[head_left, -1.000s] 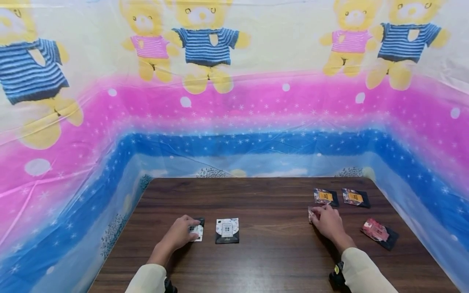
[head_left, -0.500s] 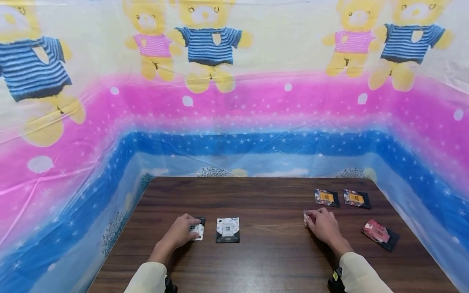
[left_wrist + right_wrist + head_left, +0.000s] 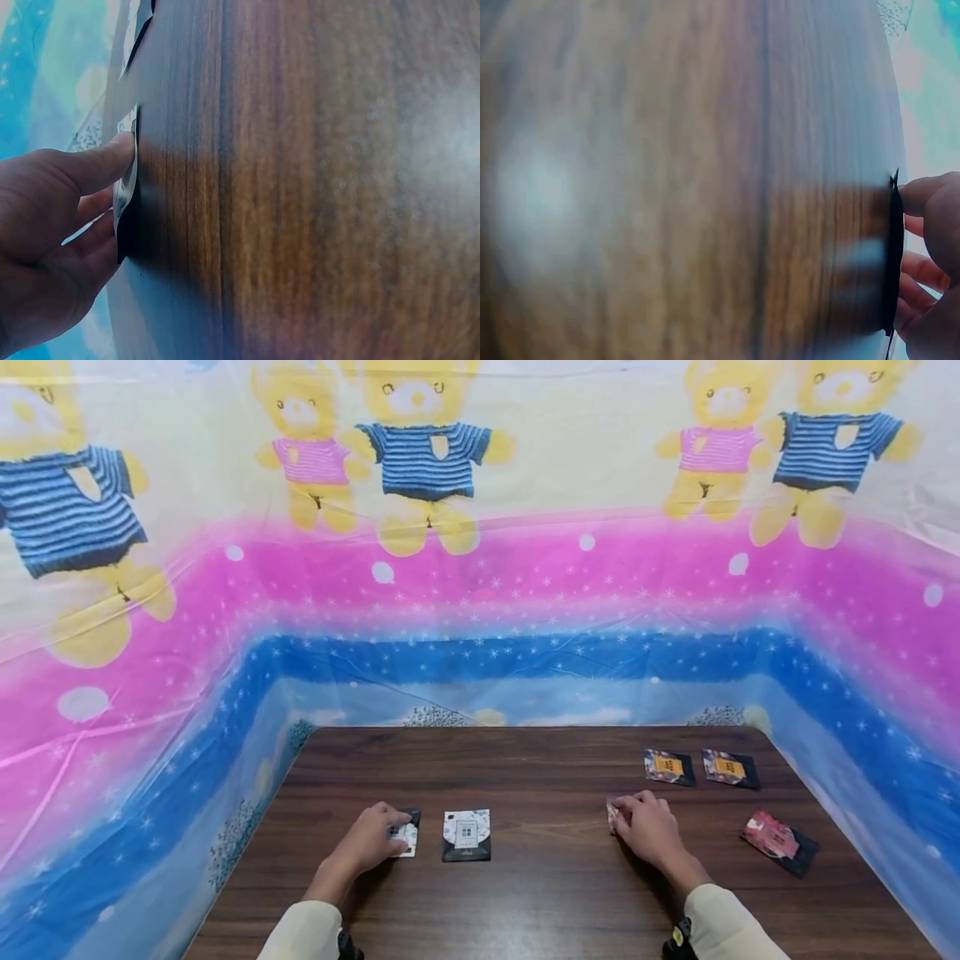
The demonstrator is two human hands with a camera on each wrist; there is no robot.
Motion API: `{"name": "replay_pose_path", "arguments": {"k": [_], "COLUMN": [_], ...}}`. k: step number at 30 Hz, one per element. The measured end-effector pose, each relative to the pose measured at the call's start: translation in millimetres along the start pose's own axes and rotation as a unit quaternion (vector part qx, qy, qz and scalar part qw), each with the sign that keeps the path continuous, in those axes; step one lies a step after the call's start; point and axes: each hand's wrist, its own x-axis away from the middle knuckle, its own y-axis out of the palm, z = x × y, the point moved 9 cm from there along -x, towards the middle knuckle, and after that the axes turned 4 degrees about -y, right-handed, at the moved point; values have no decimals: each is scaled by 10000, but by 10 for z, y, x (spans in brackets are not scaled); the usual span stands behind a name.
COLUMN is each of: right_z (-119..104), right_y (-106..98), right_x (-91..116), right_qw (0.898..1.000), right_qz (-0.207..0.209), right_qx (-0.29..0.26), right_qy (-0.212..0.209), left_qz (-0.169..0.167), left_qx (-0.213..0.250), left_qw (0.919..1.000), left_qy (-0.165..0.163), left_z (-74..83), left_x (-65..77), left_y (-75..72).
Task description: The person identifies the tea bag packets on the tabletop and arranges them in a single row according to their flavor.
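- Red pkt (image 3: 612,816) now farther from surface's (image 3: 547,902) R edge than a sec ago, R grip (image 3: 651,831) pinching it; prob. mid-shift, not yet placed.
- Lies in R grip, showing past its L side; can't tell if lifted.
- L grip (image 3: 371,837), unmoved, pinching white pkt (image 3: 407,837) nr surface's L edge; 2nd pkt (image 3: 466,836) just R, apart.

Right fingers (image 3: 628,803) hide most of a pinkish packet (image 3: 611,815) — left fingers (image 3: 394,816), part of a black-and-white packet (image 3: 409,836)
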Motion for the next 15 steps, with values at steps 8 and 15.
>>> {"name": "replay_pose_path", "arguments": {"k": [8,15], "right_z": [-117,-181], "right_y": [58,90], "right_x": [5,6], "right_qw": [10000,9999], "right_qz": [8,0], "right_qx": [16,79], "right_qy": [-58,-112], "left_qz": [23,41], "left_qx": [-6,-39], "left_qw": [10000,9999], "left_qy": [17,84], "left_z": [-11,-1], "left_x": [-7,-4], "left_y": [15,-3]}}
